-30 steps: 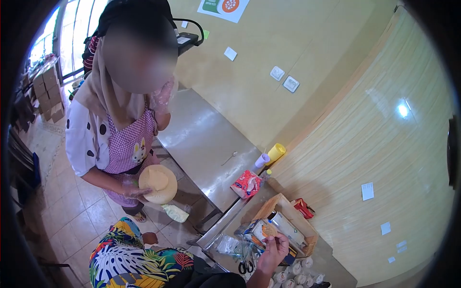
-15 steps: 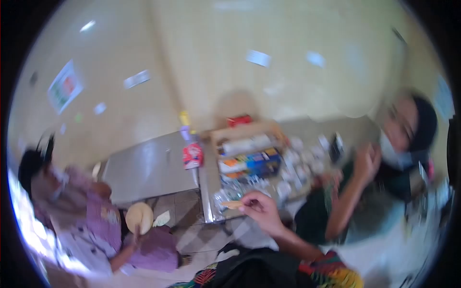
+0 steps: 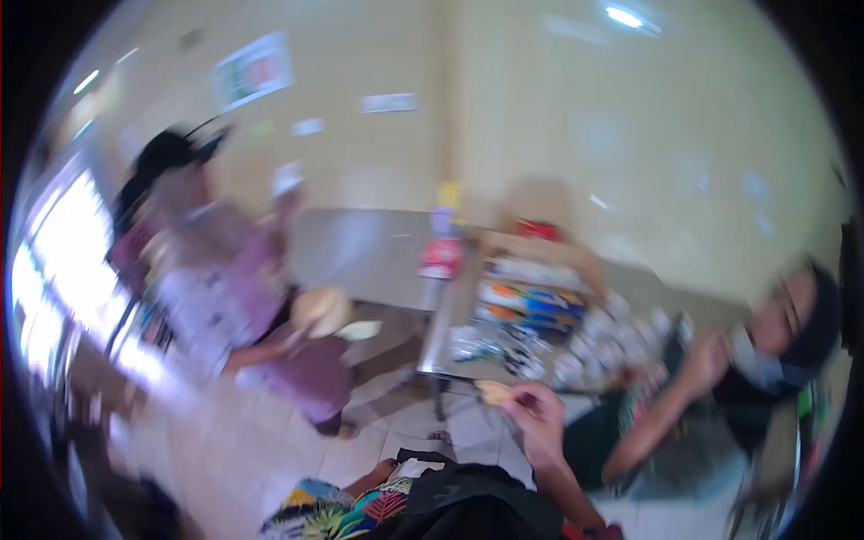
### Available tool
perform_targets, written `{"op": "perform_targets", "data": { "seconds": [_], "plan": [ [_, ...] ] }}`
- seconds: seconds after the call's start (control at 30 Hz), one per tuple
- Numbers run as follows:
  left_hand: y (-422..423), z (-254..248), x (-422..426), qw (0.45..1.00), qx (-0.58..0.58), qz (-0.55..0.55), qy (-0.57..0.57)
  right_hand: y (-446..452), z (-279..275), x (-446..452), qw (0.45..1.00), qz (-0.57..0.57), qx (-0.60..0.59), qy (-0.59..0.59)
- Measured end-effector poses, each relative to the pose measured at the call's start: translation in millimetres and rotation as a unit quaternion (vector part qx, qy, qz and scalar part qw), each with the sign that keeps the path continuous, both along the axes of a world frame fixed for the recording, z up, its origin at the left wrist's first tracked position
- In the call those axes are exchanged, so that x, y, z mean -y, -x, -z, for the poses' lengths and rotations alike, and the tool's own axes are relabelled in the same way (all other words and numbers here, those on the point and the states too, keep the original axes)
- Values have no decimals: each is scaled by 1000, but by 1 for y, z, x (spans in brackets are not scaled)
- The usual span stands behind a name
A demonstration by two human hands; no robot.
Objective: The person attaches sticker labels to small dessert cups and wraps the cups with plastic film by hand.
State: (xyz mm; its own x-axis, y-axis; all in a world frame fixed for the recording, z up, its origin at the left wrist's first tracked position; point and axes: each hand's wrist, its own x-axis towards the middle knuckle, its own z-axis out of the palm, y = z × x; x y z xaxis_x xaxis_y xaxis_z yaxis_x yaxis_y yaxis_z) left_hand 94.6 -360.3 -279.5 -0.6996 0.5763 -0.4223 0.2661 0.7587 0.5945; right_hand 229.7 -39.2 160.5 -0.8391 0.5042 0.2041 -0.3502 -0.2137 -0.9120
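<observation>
Here, a tan piece (image 3: 492,391) at the tip of the right grip (image 3: 538,419)

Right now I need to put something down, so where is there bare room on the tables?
Through the blur, the metal table looks mostly bare between the purple-aproned person and the red-and-white packet. A smaller patch seems free behind the white containers, right of the wooden crate. It is crowded where boxes, plastic bags and containers sit close together.
</observation>
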Motion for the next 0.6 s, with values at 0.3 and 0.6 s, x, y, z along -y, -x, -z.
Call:
{"op": "perform_targets", "data": {
  "seconds": [0.3,0.6],
  "plan": [
    [-33,-57,105,970,169,-166,-50,31,-13,21,998,-28,-33,-44],
    [127,-348,-48,935,52,-39,-348,68,-21,2,997,55,-43,39]
  ]
}}
